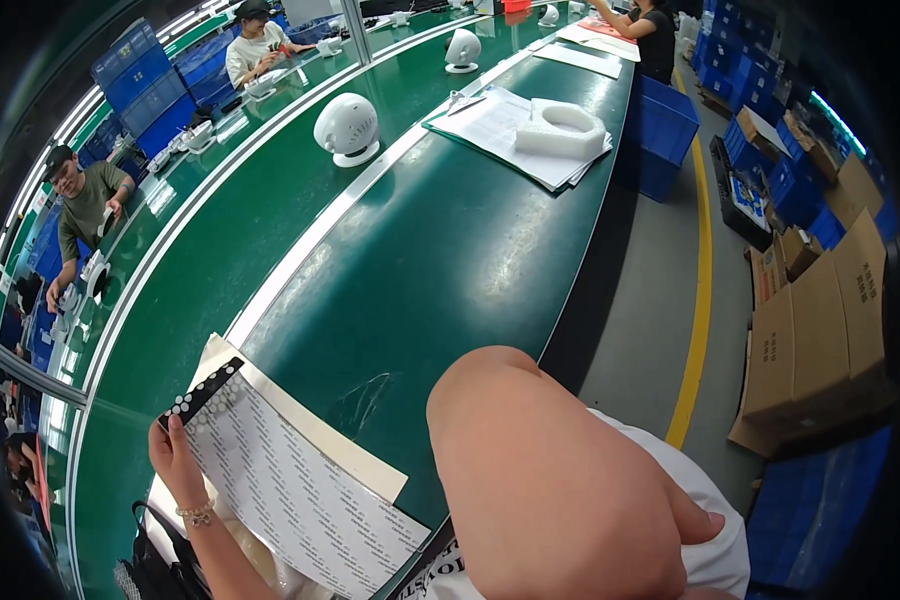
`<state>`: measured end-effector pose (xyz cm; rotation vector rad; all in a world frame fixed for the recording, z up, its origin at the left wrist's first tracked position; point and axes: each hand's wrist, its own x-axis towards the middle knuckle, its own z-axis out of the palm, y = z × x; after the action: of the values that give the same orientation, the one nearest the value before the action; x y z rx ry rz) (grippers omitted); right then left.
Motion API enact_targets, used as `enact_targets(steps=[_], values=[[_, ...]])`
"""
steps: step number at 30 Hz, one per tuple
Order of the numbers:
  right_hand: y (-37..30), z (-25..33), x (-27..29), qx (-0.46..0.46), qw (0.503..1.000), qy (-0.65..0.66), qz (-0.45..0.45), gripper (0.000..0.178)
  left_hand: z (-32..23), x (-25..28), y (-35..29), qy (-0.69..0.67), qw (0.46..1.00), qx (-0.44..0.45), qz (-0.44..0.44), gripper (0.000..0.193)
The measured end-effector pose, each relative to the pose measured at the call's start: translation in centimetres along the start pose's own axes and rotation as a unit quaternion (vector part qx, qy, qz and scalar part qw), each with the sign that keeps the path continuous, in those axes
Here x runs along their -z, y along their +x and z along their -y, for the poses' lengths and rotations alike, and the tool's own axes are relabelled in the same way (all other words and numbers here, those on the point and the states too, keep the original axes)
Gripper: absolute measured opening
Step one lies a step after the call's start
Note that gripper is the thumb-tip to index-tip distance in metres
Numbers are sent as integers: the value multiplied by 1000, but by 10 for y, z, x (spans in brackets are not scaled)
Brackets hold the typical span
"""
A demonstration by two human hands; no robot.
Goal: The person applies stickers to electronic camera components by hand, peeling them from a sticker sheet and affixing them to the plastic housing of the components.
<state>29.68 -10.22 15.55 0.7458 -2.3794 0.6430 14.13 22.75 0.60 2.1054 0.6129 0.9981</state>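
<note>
My left hand (pixel 175 462) grips the far left corner of a sticker sheet (pixel 300 500), thumb on top. The sheet has a white backing with repeated grey print. A black strip (pixel 215 385) with round white dots runs along its far edge, beside my thumb. Under the sheet lies a cream paper sheet (pixel 365 463) on the green bench. My right arm is raised and bent very close to the camera, covering the lower middle. Of my right hand, only what looks like a fingertip (pixel 705 526) shows near the white shirt; its other fingers are hidden.
A green conveyor (pixel 260 200) left of my bench (pixel 410 260) carries white rounded devices (pixel 347 130). Farther along lie papers with a white foam piece (pixel 560 130). Co-workers sit across and ahead. Blue bins (pixel 665 135) and cardboard boxes (pixel 820 340) stand at right. A black bag (pixel 160 550) is lower left.
</note>
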Motion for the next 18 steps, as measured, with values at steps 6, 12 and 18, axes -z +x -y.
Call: enact_targets(steps=[6, 12, 18], values=[[1, -1, 1, -27, 999, -16, -8, 35, -9, -6, -3, 9, 1000, -9, -18, 29], [3, -2, 2, -39, 999, -29, -13, 33, -7, -4, -3, 0, 1000, -7, -7, 24], [3, -3, 4, -38, 999, -32, -8, 33, -11, -7, -3, 2, 1000, -13, -19, 28]])
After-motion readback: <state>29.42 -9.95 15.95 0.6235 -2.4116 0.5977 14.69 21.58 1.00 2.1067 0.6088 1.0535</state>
